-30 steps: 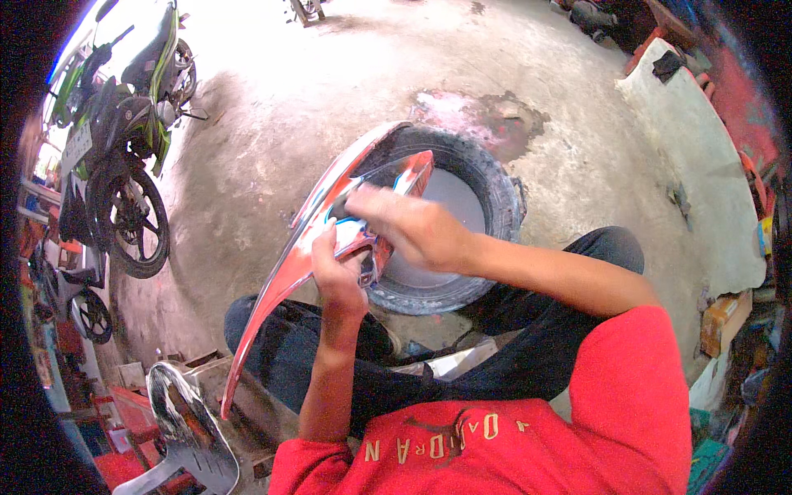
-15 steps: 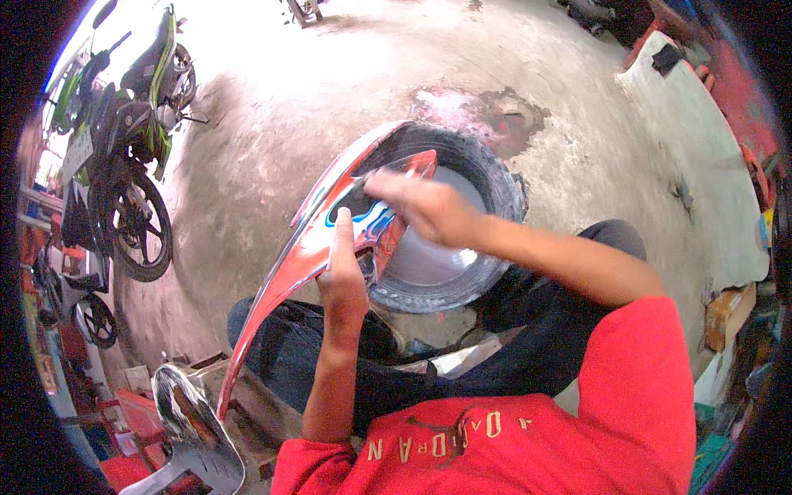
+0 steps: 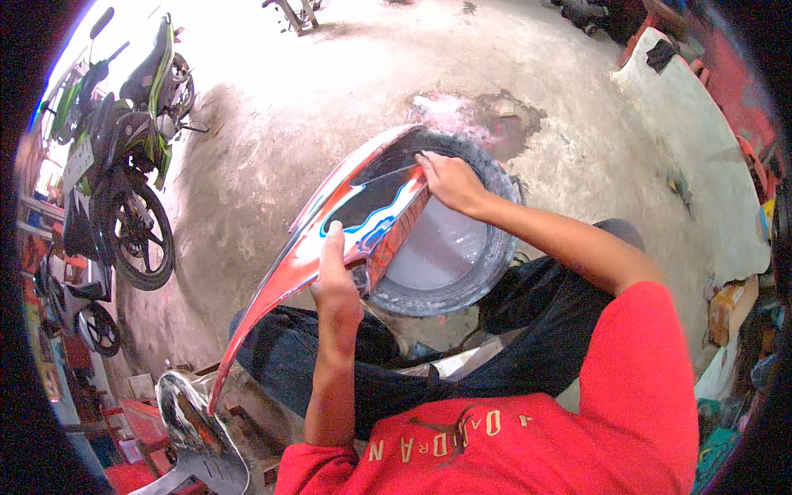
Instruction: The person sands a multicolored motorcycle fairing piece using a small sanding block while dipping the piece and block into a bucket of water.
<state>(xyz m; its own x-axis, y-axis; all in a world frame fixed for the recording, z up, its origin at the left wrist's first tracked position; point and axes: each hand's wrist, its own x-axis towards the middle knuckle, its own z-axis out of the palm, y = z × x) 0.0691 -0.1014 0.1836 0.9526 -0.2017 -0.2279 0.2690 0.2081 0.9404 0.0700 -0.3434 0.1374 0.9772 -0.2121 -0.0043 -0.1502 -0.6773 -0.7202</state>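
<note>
A long curved motorcycle body panel (image 3: 307,264), red with white, blue and black areas, lies slanted over a black tub (image 3: 505,243) of greyish liquid. My left hand (image 3: 337,293) grips the panel from its lower side, with the thumb lying on its face. My right hand (image 3: 448,181) is closed at the panel's upper tip, its fingers on the edge there; whether anything lies under them is hidden. My legs (image 3: 532,334) in dark trousers are folded beneath the panel and around the tub.
Motorcycles (image 3: 132,214) stand along the left. A grey and silver moulded part (image 3: 208,458) lies at lower left beside red clutter. A pale board (image 3: 701,165) leans at the right, with a cardboard box (image 3: 730,309) below it. A wooden stand (image 3: 299,16) is at the far back.
My right hand has moved up and to the right from the middle of the panel to its tip, exposing more of the black and blue area. My left hand still holds the panel.
</note>
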